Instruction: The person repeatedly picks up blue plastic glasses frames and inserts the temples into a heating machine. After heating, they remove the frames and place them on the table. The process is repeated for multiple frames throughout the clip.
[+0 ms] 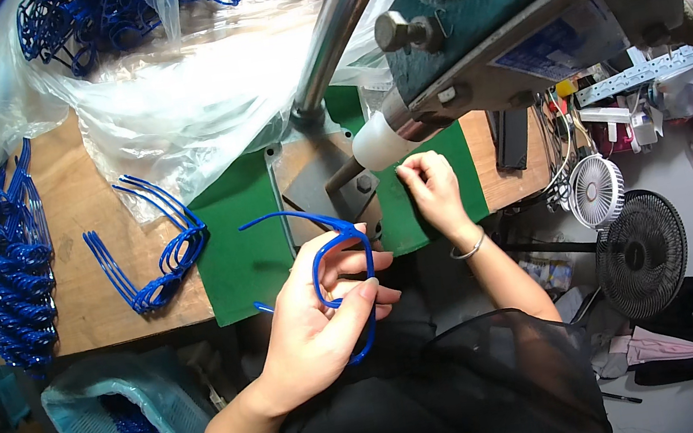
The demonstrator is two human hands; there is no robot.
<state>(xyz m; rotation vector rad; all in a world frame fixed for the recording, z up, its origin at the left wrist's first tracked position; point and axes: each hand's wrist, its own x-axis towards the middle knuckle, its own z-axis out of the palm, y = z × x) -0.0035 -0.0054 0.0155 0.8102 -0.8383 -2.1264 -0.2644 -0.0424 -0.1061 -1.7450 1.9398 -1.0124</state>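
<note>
My left hand (298, 340) grips a blue eyeglass frame (368, 253), lifted in front of the table edge with its fingers passing through and around the rims. One temple arm points left over the green mat (233, 265). On the mat's right side rests my right hand (435, 194), thumb and fingers pinched together; whether anything small is between them is hidden. Between the hands stands a bench press, its teal head (462, 29) overhead. A white cylinder (383, 141) with a dark rod hangs from the head above a metal base plate (290, 167).
Several blue frames (164, 284) lie left of the mat, beside a tall stack (16, 266). Clear plastic sheeting (163, 127) holds a blue pile (103, 24) behind. A lined bin (80, 409) stands lower left. Right are a dark case (512, 140), cords, a white fan (596, 191) and a black fan (641, 253).
</note>
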